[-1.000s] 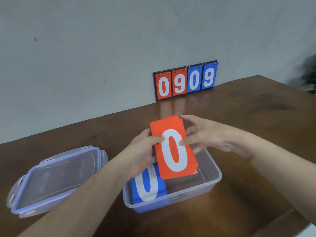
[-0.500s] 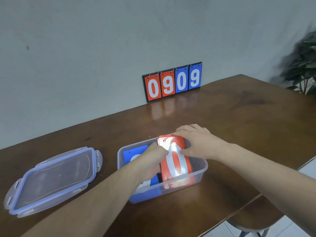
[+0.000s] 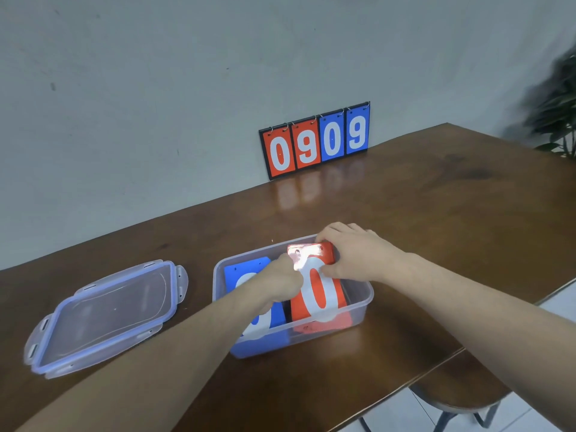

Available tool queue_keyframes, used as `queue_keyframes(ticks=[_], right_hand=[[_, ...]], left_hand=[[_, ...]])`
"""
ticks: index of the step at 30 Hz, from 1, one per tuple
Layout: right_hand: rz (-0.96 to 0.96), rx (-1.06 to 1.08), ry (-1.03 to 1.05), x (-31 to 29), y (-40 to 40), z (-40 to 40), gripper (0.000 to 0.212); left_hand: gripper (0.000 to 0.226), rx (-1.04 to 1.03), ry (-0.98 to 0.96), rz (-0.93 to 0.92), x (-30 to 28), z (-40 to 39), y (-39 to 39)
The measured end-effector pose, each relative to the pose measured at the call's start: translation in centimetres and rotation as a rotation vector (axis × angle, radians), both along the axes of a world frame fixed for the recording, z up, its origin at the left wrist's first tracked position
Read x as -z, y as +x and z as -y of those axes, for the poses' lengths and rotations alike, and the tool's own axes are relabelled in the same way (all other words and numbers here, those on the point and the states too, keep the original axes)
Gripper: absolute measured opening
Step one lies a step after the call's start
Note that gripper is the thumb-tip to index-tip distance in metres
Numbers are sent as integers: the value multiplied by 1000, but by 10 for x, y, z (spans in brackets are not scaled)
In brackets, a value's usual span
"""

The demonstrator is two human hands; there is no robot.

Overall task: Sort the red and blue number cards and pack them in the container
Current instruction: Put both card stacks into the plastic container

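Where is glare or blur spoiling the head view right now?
Head view: glare whitens the top of the red cards between both hands; the scoreboard reflects in the glossy table; the plant at right is blurred.

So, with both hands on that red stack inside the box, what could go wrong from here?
The red cards sit tilted, their far end raised under the right hand; left so, the lid may not close on the container. The left hand crosses the blue cards and might shift them.
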State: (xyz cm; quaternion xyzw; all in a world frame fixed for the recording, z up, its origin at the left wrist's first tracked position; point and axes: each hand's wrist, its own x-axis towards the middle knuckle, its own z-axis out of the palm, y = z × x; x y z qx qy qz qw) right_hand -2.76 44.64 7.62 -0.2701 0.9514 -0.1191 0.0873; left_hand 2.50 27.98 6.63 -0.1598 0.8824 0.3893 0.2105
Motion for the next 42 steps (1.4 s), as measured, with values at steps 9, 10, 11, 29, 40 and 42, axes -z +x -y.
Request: queue_keyframes(ticks=[9,10,11,29,40,42], right_hand=[[298,93,-283,3,-9,-15,60],[324,100,-286,6,-8,-16,65],[341,105,-287,9,-7,-17,71],[-30,26,-486,-33,-6,45,41],[92,-518,-42,-38,48,223,40],[91,-540,126,-28,51,251,54]], left_hand=[[41,373,-465,141,-29,6,7],[39,365,-429,135,-23,6,6],[36,322,-346,121,-18,5,3],[12,26,-200,-231,-75,107,20],[7,-159,-424,-281,-22,283,99],[6,-177,-498,-224,-6,313,113]])
